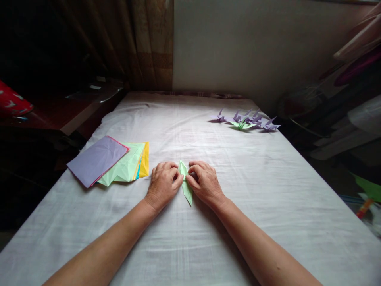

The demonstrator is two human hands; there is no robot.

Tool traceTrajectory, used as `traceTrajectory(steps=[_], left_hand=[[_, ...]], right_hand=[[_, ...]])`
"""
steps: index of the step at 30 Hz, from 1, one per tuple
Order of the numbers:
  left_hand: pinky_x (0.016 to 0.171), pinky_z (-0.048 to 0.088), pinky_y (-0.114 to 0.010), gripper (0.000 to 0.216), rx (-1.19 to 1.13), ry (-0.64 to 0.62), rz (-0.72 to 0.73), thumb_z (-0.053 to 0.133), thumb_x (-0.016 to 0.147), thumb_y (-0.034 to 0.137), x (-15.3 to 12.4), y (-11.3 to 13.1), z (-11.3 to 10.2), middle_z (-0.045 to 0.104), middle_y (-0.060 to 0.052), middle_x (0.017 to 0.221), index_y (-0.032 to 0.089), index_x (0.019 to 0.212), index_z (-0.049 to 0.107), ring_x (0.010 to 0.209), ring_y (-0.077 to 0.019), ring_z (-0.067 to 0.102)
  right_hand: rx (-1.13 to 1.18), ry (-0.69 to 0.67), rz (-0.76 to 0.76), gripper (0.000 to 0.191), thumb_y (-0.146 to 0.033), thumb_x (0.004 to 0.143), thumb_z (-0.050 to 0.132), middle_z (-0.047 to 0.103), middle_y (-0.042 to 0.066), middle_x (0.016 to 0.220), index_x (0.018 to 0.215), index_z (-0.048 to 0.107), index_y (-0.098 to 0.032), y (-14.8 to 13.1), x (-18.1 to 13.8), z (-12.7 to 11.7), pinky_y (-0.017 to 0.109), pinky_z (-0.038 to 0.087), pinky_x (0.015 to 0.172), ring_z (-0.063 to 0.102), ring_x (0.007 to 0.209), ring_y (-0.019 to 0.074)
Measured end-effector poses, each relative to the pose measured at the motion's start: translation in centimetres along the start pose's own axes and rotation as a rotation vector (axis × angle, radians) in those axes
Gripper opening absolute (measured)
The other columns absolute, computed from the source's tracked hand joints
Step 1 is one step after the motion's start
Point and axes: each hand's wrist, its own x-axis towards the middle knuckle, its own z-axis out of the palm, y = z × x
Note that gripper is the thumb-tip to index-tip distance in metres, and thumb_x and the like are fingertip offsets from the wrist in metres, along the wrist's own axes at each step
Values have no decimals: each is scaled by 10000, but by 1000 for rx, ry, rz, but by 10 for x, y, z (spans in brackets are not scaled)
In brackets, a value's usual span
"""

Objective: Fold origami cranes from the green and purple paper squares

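Pale green paper, folded into a narrow diamond [187, 193], lies near the middle of the white tablecloth [258, 206], one tip pointing away from the wearer, the other toward the wearer and slightly right. Left hand [163, 179]: fingers curled, thumb and fingertips pinching the paper's left edge. Right hand [206, 178]: likewise curled, thumb pressed on the right edge; its underside grip is hidden. Both tips project beyond the fingers. Left of the left hand, a narrow strip of cloth separates it from a stack of sheets: purple sheet [97, 161] on top, green sheets [131, 157] fanned beneath, yellow sheet [145, 161] at the right side. Stack's outer corner sits near the table's left edge. Far right: a cluster of purple paper cranes [220, 117] with one green paper crane [241, 124] in front, the rightmost purple one close to the table's right edge. Bare cloth extends ahead of the hands to the far edge and, widest, from the right hand out to the right edge.
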Motion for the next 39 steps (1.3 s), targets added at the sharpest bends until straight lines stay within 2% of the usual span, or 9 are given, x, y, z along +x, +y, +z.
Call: traceTrajectory(steps=[8, 20, 27, 33, 39], left_hand=[[891, 429, -430, 168, 6, -1, -6, 606, 862, 270, 0, 1, 0, 667, -48, 1053, 214, 705, 623, 1024, -262, 537], [883, 419, -417, 162, 23, -2, -12, 619, 868, 264, 0, 1, 1, 660, -41, 1062, 214, 716, 594, 1029, -258, 533], [871, 411, -391, 73, 67, 9, -29, 628, 864, 257, -2, 1, 2, 638, -45, 994, 216, 847, 571, 994, -251, 533], [908, 396, -393, 72, 38, -35, -37, 630, 868, 271, 0, 1, -2, 629, -24, 1094, 258, 938, 643, 1052, -243, 526], [944, 399, -410, 109, 6, -86, -15, 656, 851, 297, 2, -5, -3, 609, -34, 1172, 250, 948, 639, 1116, -253, 515]], right_hand=[[-8, -8, -6, 70, -215, 845, 585, 672, 74, 1139, 909, 607, -233, 0, 0, 0, 396, 392, 923, 578, 1092, 244], [-29, -26, -14, 63, -207, 860, 597, 666, 55, 1162, 868, 647, -244, -3, 0, 1, 410, 391, 935, 567, 1112, 245], [-53, -48, 4, 76, -204, 860, 599, 660, 59, 1180, 848, 664, -241, -4, 0, 1, 418, 385, 960, 556, 1143, 247], [-56, -64, -1, 33, -258, 861, 629, 653, 60, 1217, 852, 652, -236, -7, -1, -2, 423, 367, 969, 550, 1168, 251], [-39, -98, 8, 32, -276, 848, 659, 651, 60, 1236, 842, 667, -245, -2, 2, -4, 439, 366, 958, 542, 1181, 258]])
